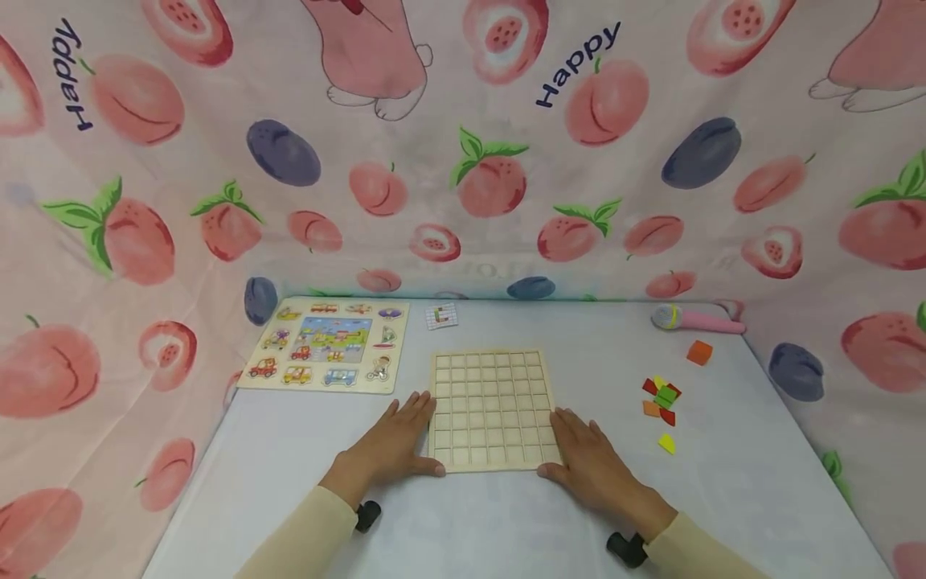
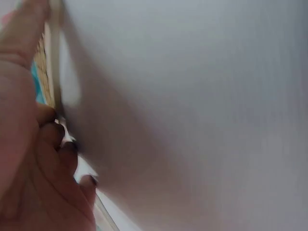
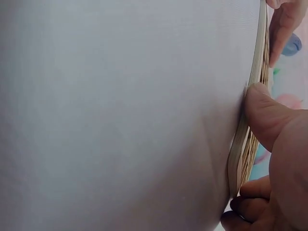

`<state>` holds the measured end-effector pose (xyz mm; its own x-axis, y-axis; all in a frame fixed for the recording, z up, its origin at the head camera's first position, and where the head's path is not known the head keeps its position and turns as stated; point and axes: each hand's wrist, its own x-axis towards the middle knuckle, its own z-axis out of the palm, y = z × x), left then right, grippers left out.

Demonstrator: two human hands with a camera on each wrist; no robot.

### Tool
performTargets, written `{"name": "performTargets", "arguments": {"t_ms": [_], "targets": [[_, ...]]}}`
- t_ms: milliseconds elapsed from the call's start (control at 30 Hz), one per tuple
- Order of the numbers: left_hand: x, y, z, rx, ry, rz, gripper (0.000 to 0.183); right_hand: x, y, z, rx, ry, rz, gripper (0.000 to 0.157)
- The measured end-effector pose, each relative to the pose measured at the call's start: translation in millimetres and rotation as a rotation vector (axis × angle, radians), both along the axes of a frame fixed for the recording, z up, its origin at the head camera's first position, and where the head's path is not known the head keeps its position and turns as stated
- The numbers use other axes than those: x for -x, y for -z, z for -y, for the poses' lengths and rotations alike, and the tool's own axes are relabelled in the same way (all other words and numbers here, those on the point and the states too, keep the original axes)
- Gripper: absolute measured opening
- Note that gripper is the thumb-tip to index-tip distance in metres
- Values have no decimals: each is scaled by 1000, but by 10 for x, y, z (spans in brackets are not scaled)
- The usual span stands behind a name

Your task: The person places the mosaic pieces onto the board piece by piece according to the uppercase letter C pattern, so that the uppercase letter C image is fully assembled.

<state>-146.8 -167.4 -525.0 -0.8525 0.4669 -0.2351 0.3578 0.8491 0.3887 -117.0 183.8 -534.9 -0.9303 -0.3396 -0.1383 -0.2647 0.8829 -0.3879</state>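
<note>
A square wooden grid board (image 1: 493, 410) with rows of bare cells lies flat on the white table. My left hand (image 1: 391, 441) rests against its left side, fingers pointing forward and thumb along the near left corner. On the opposite side, my right hand (image 1: 595, 465) touches the right edge, its thumb at the near right corner. The left wrist view shows the left fingers (image 2: 57, 159) lined up by the board's rim. In the right wrist view, the right thumb (image 3: 262, 108) presses on the board's near edge (image 3: 236, 163).
A picture puzzle board (image 1: 325, 346) with vehicles lies at the back left, beside a small gridded card (image 1: 441, 315). At right are several small coloured pieces (image 1: 664, 396), a yellow piece (image 1: 667, 443), an orange block (image 1: 699, 352) and a pink toy microphone (image 1: 705, 322). Fruit-printed cloth (image 1: 434, 201) hangs behind.
</note>
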Motion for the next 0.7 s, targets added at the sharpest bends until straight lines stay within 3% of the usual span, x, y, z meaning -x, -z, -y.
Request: {"name": "performTargets", "arguments": {"t_ms": [167, 333, 533, 700], "targets": [[49, 29, 68, 22, 40, 12, 127, -12, 23, 11, 3, 1, -13, 91], [81, 58, 79, 15, 42, 18, 125, -2, 37, 23, -7, 3, -51, 90], [123, 86, 73, 10, 35, 44, 122, 6, 67, -3, 8, 28, -39, 91], [131, 84, 72, -5, 22, 52, 121, 8, 50, -102, 83, 69, 6, 91]]}}
